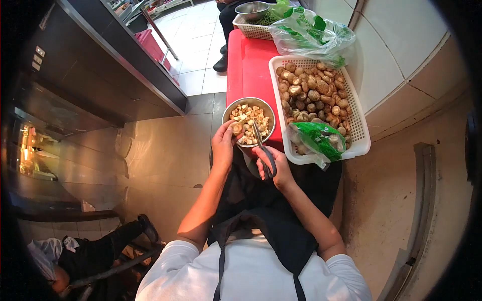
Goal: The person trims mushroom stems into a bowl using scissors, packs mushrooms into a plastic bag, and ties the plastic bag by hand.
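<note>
My left hand (223,141) pinches a mushroom (236,128) over the left rim of a steel bowl (271,111). Cut pale mushroom pieces (247,112) lie in that bowl. In my right hand (277,168) is a pair of scissors (268,159) with black handles, its blades reaching over the bowl beside the mushroom. To the right stands a white plastic basket (362,131) full of whole brown mushrooms (321,88). A clear and green plastic bag (321,140) lies on the basket's near end.
The bowl and basket rest on a red surface (248,65). Beyond are a bag of leafy greens (314,32) and another basket (251,31) with green vegetables and a metal bowl (251,9). A tiled wall (401,40) borders the right. Other people's legs (227,30) show ahead and lower left.
</note>
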`<state>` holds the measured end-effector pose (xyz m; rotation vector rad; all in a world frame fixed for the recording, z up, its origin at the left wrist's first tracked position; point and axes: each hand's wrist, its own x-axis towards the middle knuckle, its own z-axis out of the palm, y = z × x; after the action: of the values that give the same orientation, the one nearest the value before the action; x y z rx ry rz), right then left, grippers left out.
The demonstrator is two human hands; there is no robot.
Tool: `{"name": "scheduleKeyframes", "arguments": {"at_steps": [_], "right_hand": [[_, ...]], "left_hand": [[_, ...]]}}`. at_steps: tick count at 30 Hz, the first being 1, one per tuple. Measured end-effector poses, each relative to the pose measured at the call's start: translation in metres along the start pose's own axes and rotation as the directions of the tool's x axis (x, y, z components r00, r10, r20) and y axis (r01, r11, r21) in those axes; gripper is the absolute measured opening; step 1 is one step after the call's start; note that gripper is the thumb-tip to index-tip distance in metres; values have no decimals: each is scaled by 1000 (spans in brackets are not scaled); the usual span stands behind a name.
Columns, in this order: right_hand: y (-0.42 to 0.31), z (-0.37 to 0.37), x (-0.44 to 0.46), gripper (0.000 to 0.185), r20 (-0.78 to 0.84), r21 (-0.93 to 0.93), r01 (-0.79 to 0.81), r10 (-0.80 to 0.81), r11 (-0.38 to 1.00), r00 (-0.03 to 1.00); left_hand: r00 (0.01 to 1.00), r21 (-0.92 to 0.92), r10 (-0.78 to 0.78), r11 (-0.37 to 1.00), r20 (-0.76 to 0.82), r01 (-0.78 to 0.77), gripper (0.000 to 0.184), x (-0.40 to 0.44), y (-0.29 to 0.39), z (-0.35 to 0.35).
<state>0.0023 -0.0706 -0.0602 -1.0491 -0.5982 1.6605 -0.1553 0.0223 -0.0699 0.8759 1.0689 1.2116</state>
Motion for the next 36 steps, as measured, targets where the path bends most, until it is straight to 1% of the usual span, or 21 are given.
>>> {"name": "scheduleKeyframes", "arguments": {"at_steps": [1, 4, 8, 11, 13, 16, 17, 19, 20, 22, 23, 24, 26, 27, 29, 30, 31, 32, 34, 35, 36], "right_hand": [[0, 1, -1, 31, -1, -20, -17, 17, 1000, 1000], [8, 1, -4, 28, 16, -43, -32, 33, 999, 999], [27, -8, -15, 30, 42, -104, 22, -18, 994, 999], [39, -22, -26, 34, 87, -281, 90, -68, 955, 994], [44, -30, -33, 37, 117, -417, 156, -117, 895, 986], [38, -36, -38, 43, 224, -560, 358, -279, 747, 934], [37, -36, -40, 47, 200, -561, 304, -231, 770, 952], [45, -41, -36, 47, 226, -563, 401, -332, 722, 916], [46, -43, -35, 48, 242, -564, 447, -379, 694, 893], [43, -45, -34, 49, 253, -618, 440, -365, 651, 896], [41, -45, -34, 50, 257, -643, 435, -357, 630, 898], [43, -46, -34, 48, 278, -667, 464, -384, 583, 881], [45, -49, -32, 46, 316, -708, 515, -435, 483, 843], [45, -50, -33, 46, 333, -706, 534, -448, 465, 830], [44, -52, -33, 47, 363, -701, 569, -472, 430, 803], [43, -52, -33, 46, 377, -705, 567, -453, 426, 808], [43, -53, -33, 46, 391, -708, 566, -432, 423, 813], [42, -52, -32, 46, 407, -711, 565, -411, 418, 816], [41, -50, -33, 42, 452, -671, 623, -445, 401, 773], [40, -49, -34, 40, 477, -650, 653, -460, 389, 749], [39, -49, -36, 40, 481, -659, 642, -438, 391, 760]], "left_hand": [[1000, 1, -8, 1000, -3, 8, 32, 1, 1, 0], [999, 104, 44, 994, -26, -41, 31, 2, -1, -4], [990, 186, 140, 973, -7, -136, 27, 3, 6, 5], [983, 230, 179, 956, 36, -183, 25, -4, 30, 32], [976, 228, 183, 952, 116, -206, 25, 2, 33, 48], [961, 204, 153, 958, 230, -201, 27, 12, 42, 83], [954, 191, 134, 963, 269, -189, 28, 17, 44, 96], [936, 196, 122, 961, 329, -194, 33, 22, 47, 125], [913, 231, 156, 939, 377, -255, 34, 27, 48, 138], [857, 293, 211, 879, 470, -377, 38, 31, 49, 158], [857, 396, 224, 813, 465, -427, 45, 22, 59, 167], [809, 427, 307, 725, 502, -540, 46, 14, 68, 171], [675, 458, 441, 506, 591, -731, 48, -1, 79, 175], [654, 458, 364, 493, 664, -740, 60, 0, 78, 171], [578, 458, 245, 408, 778, -790, 71, -15, 81, 165], [537, 450, 179, 366, 825, -814, 77, -25, 81, 163], [505, 446, 145, 310, 851, -840, 90, -31, 78, 163], [513, 470, 97, 287, 853, -835, 90, -36, 73, 163], [531, 515, 4, 234, 848, -825, 90, -46, 58, 163], [501, 471, 100, 223, 860, -854, 80, -47, 46, 162], [518, 495, 60, 217, 853, -841, 74, -43, 39, 162]]}}
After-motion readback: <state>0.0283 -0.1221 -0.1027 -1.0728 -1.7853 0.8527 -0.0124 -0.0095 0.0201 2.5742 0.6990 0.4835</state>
